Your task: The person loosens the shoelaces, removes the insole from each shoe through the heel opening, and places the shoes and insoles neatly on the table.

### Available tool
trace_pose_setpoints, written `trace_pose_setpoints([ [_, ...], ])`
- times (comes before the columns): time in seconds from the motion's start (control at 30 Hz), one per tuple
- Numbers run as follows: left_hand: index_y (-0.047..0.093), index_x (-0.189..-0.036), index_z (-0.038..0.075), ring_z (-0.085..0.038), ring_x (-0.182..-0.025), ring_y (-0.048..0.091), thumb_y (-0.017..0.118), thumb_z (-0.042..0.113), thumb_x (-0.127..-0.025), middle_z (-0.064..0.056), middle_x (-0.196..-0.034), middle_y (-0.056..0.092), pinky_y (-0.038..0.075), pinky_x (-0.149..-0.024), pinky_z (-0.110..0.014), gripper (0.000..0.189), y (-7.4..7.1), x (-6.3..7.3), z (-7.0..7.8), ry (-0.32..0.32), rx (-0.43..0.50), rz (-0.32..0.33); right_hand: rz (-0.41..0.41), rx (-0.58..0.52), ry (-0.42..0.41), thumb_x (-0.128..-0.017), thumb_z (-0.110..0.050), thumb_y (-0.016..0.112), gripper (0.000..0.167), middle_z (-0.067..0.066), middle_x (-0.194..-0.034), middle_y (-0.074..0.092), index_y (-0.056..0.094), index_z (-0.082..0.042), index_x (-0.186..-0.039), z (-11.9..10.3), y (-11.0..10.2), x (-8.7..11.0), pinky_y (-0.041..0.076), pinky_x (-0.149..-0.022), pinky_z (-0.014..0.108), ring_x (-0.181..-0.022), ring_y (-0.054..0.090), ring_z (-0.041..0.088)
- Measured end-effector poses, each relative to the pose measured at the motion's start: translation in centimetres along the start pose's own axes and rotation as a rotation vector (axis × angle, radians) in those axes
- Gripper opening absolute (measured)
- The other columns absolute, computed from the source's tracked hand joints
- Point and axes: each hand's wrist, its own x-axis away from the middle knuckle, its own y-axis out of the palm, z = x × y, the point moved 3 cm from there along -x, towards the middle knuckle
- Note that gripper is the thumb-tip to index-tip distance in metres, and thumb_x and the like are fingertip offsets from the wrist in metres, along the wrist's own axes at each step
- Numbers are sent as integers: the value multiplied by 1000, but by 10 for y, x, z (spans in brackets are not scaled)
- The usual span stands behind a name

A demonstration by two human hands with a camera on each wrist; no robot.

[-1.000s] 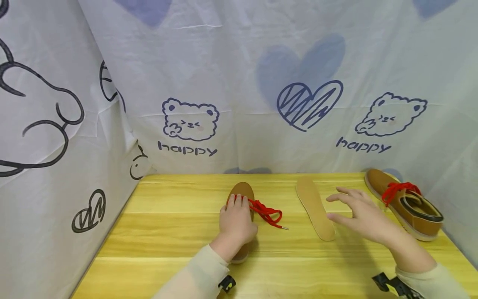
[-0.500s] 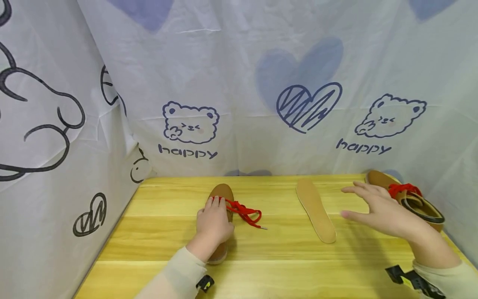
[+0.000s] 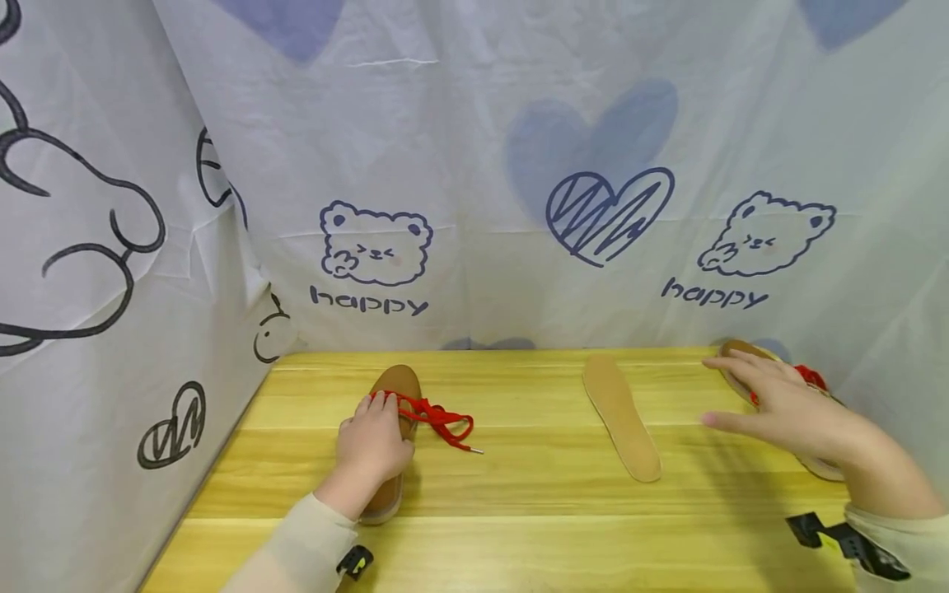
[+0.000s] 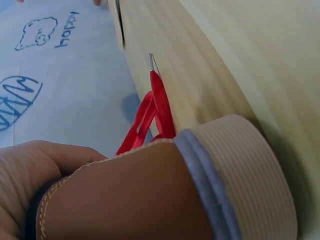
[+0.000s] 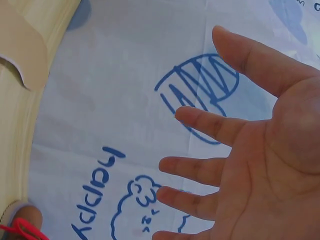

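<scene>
My left hand (image 3: 373,445) grips a brown leather shoe (image 3: 400,379) from above, toe pointing away, on the left of the table. In the left wrist view, the brown heel (image 4: 125,195) and ribbed pale sole (image 4: 247,170) show close up, the hand at the shoe's opening. Its red lace (image 3: 448,422) trails to the right, ending in a metal tip. A flat tan insole (image 3: 621,420) lies right of centre. My right hand (image 3: 793,409) hovers with fingers spread and nothing in it, partly covering a second brown shoe (image 3: 732,349) with a red lace.
The yellow wood-grain table (image 3: 534,535) ends at a white printed cloth (image 3: 467,148) hung along the back, left and right. Between the left shoe and the insole lies bare tabletop.
My left hand has slid the shoe leftwards along the table, lace trailing. My right hand has drifted right, away from the insole and over the second shoe in the head view.
</scene>
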Motion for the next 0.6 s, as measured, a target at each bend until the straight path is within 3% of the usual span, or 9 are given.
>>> trace_pose_setpoints([
  [0.2,39,-149,-8,-46,-143,29,69,26,-88,-28,-155,35,34,-105,-65,76,-7,3,-27,-32,-7,2,6,67,3,-86,-54,73,91,34,-157,19,35,-6,-153,10,-8,2,24,-90,82,-132,19,65],
  [0.6,38,-147,-12,-51,-139,30,68,26,-87,-34,-152,35,35,-102,-70,77,-16,10,-70,-59,-8,24,-32,121,48,-86,-51,75,97,42,-150,22,30,4,-152,29,-23,4,26,-89,81,-125,23,67],
])
